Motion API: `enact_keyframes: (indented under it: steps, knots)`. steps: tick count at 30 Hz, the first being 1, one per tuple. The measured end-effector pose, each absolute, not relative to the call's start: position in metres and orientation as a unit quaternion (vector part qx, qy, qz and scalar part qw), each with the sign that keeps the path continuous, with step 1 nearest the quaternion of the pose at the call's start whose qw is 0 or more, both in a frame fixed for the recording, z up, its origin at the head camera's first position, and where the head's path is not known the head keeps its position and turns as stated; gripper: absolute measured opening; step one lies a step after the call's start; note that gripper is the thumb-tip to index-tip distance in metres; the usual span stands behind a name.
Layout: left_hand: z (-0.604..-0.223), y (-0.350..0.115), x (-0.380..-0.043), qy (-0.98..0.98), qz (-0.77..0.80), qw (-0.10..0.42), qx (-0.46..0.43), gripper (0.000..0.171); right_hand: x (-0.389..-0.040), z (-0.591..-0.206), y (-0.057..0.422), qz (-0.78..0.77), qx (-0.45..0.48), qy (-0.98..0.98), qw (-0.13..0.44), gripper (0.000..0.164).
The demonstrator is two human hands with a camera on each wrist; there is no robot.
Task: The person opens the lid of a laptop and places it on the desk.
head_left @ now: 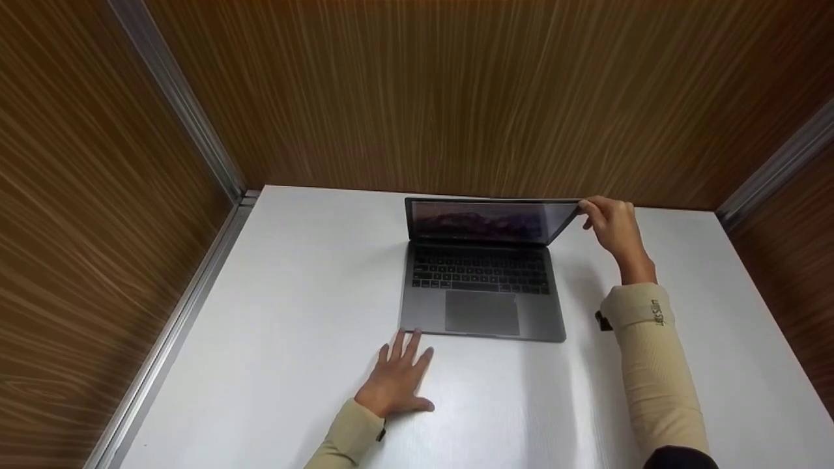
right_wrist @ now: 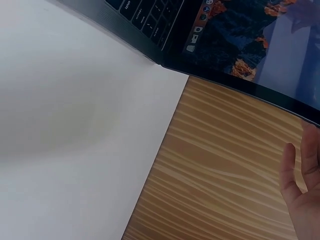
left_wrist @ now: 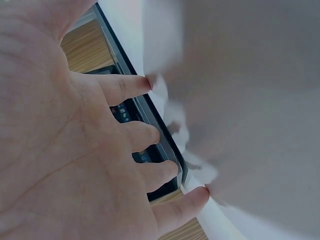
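Observation:
A grey laptop (head_left: pixel 482 317) lies on the white table with its lid raised and its lit screen (head_left: pixel 479 221) facing the person. At the upper right corner of the lid, my right hand (head_left: pixel 612 225) pinches the edge between thumb and fingers. In the right wrist view that hand (right_wrist: pixel 307 185) shows only partly, beside the screen's rim. My left hand (head_left: pixel 395 383) rests spread on the table, its fingertips right at the laptop's front left corner. The left wrist view shows this palm (left_wrist: pixel 75 135) with straight, parted fingers and the laptop's edge behind them.
The white table (head_left: pixel 293 280) meets a wood-grain panel (head_left: pixel 417 98) close behind the laptop's lid. More wood-grain panels stand at left and right, with metal strips (head_left: pixel 195 124) along the corners.

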State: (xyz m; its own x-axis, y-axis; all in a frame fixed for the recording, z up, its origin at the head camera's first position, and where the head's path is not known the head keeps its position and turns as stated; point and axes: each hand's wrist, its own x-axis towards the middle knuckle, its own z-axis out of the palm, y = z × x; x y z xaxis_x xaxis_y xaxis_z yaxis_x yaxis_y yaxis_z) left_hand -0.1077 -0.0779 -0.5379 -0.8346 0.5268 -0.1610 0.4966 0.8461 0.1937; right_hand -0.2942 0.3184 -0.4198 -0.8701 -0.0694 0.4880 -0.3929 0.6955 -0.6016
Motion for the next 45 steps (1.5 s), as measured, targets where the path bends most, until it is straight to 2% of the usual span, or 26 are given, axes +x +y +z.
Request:
enact_keyframes:
  steps: [33, 45]
  knots:
    - [-0.536, -0.078, -0.107, 0.956, 0.065, 0.101, 0.267, 0.097, -0.318, -0.410, 0.319, 0.401, 0.114, -0.890, 0.187, 0.033]
    - [-0.536, -0.079, -0.105, 0.957, 0.070, 0.104, 0.261, 0.096, -0.325, -0.402, 0.319, 0.419, 0.087, -0.892, 0.149, 0.038]
